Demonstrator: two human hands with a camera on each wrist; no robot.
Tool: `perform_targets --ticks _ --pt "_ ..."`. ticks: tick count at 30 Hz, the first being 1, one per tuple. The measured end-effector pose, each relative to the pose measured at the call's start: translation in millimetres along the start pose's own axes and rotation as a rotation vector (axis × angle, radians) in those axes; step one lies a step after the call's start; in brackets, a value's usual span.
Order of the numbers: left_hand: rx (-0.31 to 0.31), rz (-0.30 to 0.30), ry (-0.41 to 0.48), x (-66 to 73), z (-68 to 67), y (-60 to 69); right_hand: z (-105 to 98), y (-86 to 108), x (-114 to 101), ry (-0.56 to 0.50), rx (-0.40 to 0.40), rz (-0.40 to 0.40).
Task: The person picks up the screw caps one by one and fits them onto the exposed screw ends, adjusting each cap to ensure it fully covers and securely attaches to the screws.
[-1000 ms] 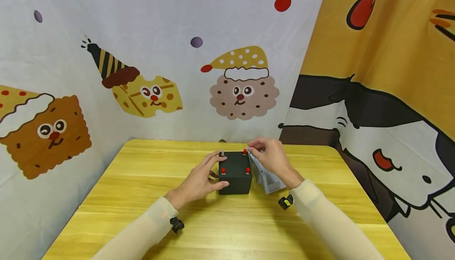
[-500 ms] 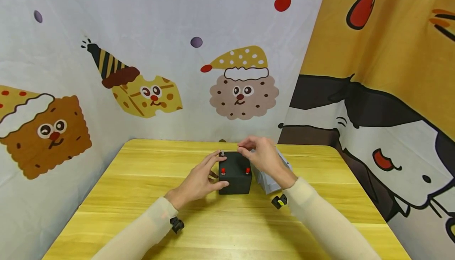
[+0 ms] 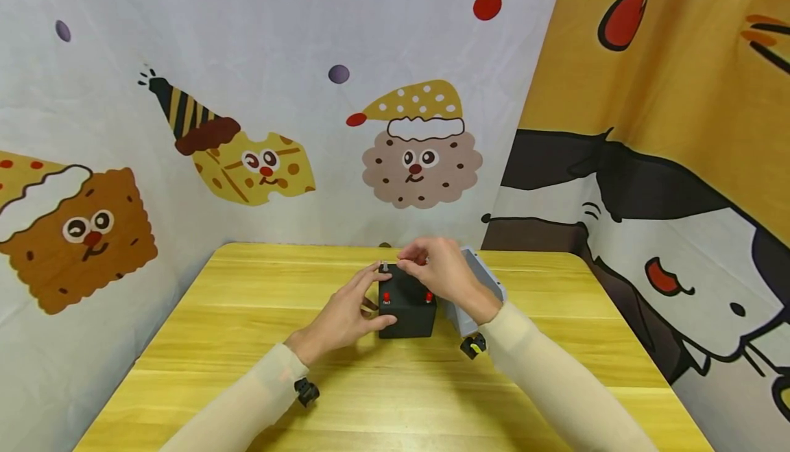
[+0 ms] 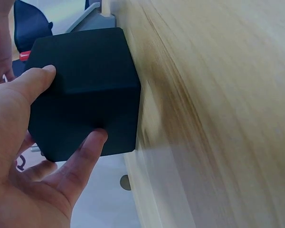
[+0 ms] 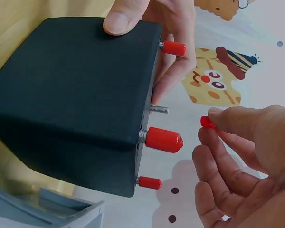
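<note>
A black box (image 3: 407,318) stands on the table, threaded metal studs rising from its top. My left hand (image 3: 339,311) grips it from the left, the thumb on the near face and the other fingers along the side. In the right wrist view, red caps (image 5: 164,139) cover three studs, while one stud (image 5: 159,109) is bare. My right hand (image 3: 441,270) is over the back of the box. Between its thumb and forefinger it pinches a small red cap (image 5: 207,122), held apart from the bare stud and roughly in line with it.
Right of the box, partly behind my right wrist, lies a grey plastic tray (image 3: 487,277). The wooden table (image 3: 259,315) ends at the back against a printed curtain (image 3: 271,40). More curtain hangs to the right.
My right hand has moved left from beside the grey tray to over the box's back edge. The left hand keeps its hold, and the box stays in place.
</note>
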State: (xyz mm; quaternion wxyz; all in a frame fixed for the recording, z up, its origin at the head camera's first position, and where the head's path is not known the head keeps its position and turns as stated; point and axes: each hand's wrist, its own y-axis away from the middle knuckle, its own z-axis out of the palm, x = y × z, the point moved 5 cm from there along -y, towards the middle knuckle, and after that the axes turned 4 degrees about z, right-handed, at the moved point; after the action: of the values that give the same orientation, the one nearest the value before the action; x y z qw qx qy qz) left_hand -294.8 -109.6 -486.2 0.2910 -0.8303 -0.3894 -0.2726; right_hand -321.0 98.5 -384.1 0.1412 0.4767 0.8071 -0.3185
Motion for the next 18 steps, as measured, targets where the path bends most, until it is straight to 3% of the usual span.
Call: perform_targets --ticks 18 --pt "0.004 0.007 0.006 1.0 0.1 -0.3 16 -21.7 -1 0.047 -0.062 0.053"
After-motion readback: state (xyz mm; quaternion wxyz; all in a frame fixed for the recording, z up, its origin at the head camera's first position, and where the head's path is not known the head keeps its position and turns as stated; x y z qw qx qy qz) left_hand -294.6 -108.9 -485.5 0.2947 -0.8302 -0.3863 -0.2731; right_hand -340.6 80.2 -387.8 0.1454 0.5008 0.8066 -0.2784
